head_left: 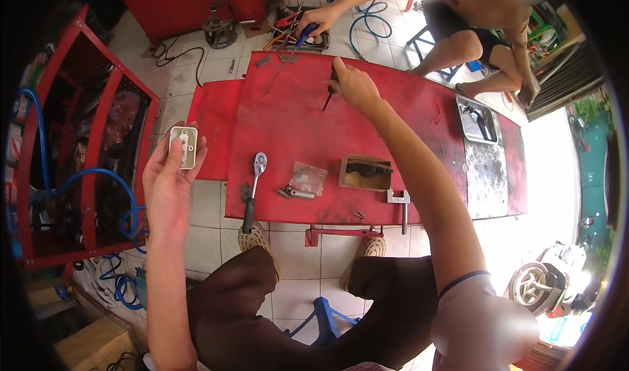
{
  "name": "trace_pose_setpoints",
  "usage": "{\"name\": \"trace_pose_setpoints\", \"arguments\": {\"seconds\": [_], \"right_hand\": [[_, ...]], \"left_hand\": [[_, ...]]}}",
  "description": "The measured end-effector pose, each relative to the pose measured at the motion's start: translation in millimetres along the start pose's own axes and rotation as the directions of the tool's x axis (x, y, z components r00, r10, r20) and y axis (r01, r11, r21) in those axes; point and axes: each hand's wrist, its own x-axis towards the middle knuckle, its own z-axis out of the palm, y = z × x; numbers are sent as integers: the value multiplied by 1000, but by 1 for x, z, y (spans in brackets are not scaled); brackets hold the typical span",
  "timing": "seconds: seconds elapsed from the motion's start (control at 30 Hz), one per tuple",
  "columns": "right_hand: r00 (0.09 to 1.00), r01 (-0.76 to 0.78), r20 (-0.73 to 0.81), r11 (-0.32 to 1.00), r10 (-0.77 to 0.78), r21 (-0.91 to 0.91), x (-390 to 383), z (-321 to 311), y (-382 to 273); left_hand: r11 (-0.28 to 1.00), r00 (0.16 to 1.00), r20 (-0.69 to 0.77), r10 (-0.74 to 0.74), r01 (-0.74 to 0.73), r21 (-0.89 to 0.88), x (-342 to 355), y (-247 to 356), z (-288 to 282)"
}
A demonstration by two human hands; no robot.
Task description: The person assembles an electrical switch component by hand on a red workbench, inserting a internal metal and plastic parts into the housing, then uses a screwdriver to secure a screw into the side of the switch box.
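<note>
My left hand [171, 165] is closed on a small white rectangular housing [186, 153] with small fittings inside, held left of the red table [288, 129]. My right hand [354, 83] grips a dark screwdriver [329, 97], its tip pointing down over the table. On the table lie a ratchet wrench [257, 174] with a black grip, a clear plastic bag [308, 178] beside small metal parts, an open cardboard box [357, 178] holding something dark, and a metal clamp-like tool [400, 201]. A co-worker's hand [313, 20] holds a long blue-handled screwdriver [303, 38] above the far edge.
A metal tray [475, 119] with dark items sits at the right. The co-worker [458, 43] sits beyond the table. Red shelving [85, 155] with a blue hose stands left. A tool tray [288, 40] is on the floor behind. A blue stool [324, 322] is below me.
</note>
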Motion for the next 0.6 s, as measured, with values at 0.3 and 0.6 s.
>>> {"name": "trace_pose_setpoints", "arguments": {"seconds": [0.3,0.6], "right_hand": [[1000,-6,14,999,6,-38,11,16,-35],[991,120,84,979,-107,-164,25,52,-120]], "left_hand": [[998,998,-37,50,-52,-42,1,5,-27],[995,993,-90,80,-85,-48,-2,12,-97]]}}
